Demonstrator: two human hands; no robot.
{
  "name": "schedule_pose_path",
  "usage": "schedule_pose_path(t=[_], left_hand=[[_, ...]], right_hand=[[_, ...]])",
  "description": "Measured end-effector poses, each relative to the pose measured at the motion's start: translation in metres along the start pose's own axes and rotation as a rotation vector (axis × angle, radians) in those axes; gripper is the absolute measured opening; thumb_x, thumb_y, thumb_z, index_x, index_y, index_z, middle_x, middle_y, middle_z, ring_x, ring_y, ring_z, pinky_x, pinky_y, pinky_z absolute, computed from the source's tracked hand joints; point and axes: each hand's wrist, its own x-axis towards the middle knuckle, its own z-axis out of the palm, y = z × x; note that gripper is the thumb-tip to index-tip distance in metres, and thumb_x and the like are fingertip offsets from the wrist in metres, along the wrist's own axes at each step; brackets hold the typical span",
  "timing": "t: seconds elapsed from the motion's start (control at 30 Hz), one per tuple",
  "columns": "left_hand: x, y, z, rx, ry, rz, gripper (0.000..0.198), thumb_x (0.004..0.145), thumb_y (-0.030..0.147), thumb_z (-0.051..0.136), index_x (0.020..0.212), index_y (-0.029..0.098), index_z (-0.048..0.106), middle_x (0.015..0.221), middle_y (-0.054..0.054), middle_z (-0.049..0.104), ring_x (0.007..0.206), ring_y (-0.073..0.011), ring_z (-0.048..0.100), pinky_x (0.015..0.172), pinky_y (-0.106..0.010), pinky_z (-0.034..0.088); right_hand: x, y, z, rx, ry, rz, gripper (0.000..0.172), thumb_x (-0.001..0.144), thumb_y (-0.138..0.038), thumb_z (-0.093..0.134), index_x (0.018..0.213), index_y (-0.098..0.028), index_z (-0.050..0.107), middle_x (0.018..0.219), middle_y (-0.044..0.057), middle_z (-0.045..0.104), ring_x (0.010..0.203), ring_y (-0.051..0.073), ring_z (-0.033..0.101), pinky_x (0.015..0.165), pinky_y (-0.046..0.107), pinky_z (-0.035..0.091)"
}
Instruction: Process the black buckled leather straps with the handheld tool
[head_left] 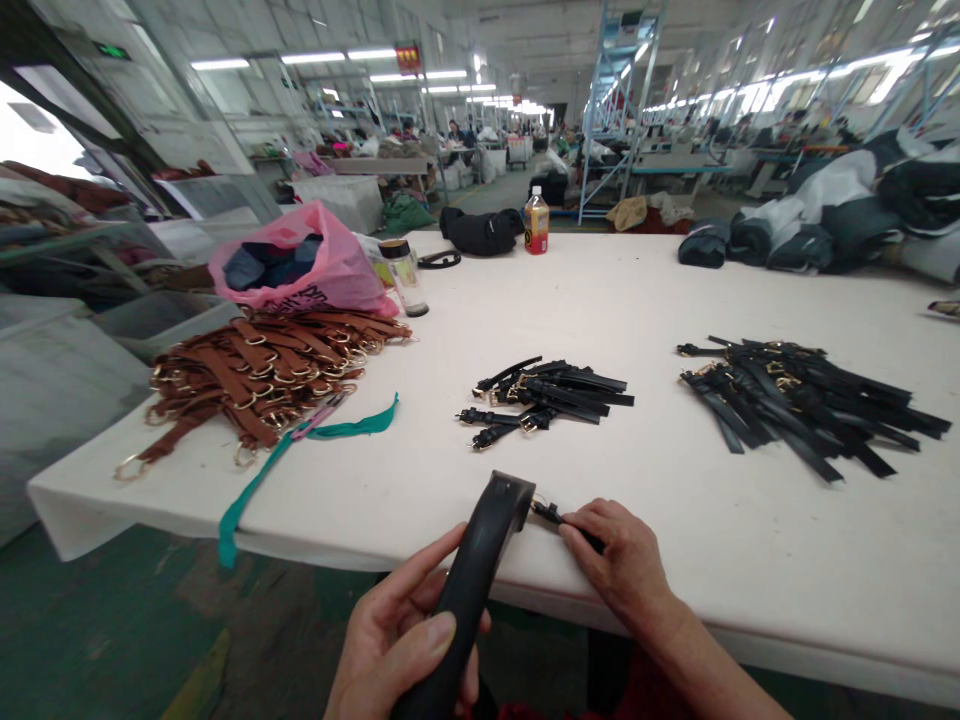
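My left hand (409,640) is closed around a long, smooth black piece (480,570) with a squared far end; whether it is a thick strap or a tool, I cannot tell. My right hand (619,555) pinches a short black buckle strap (551,513) at the table's front edge. The strap's metal buckle end lies close beside the squared end of the black piece; whether they touch is unclear. Ahead of my hands lies a small pile of black buckle straps (555,395). A larger pile of black buckle straps (802,400) is on the right.
Brown straps with metal rings (255,370) are heaped on the white-covered table (420,480) at left, near a teal ribbon (259,490). Behind them stand a pink bag (337,260) and a jar (405,275). A drink bottle (536,220) and dark rolls (795,240) line the back.
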Motion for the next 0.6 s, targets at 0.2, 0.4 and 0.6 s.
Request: schedule_pose_path(t=[0.2,0.4,0.6], left_hand=[[0.0002,-0.0021,0.0039,0.064,-0.018,-0.033,0.054,0.074,0.029,0.065,0.126,0.024,0.051,0.074,-0.01,0.072,0.042,-0.0209,0.064,0.035,-0.025,0.046],[-0.0006,-0.0068,0.0075,0.055,0.011,-0.061,0.055,0.072,0.031,0.066,0.125,0.023,0.053,0.071,-0.009,0.071,0.039,-0.0202,0.063,0.034,-0.024,0.045],[0.0028,-0.0066,0.0035,0.081,0.028,-0.056,0.058,0.073,0.03,0.065,0.128,0.02,0.048,0.072,-0.01,0.072,0.041,-0.0206,0.063,0.035,-0.025,0.046]], right_hand=[[-0.001,0.0002,0.0007,-0.009,0.008,-0.001,0.018,0.084,-0.029,0.054,0.091,-0.026,0.069,0.08,0.003,0.064,0.075,0.016,0.057,0.07,0.027,0.042],[-0.0008,-0.0017,0.0001,-0.01,-0.012,0.023,0.017,0.084,-0.03,0.054,0.091,-0.025,0.069,0.08,0.003,0.063,0.076,0.017,0.056,0.071,0.027,0.041],[-0.0016,-0.0016,0.0007,-0.005,-0.001,0.017,0.017,0.083,-0.028,0.055,0.092,-0.025,0.068,0.08,0.003,0.063,0.076,0.017,0.056,0.071,0.028,0.041]])
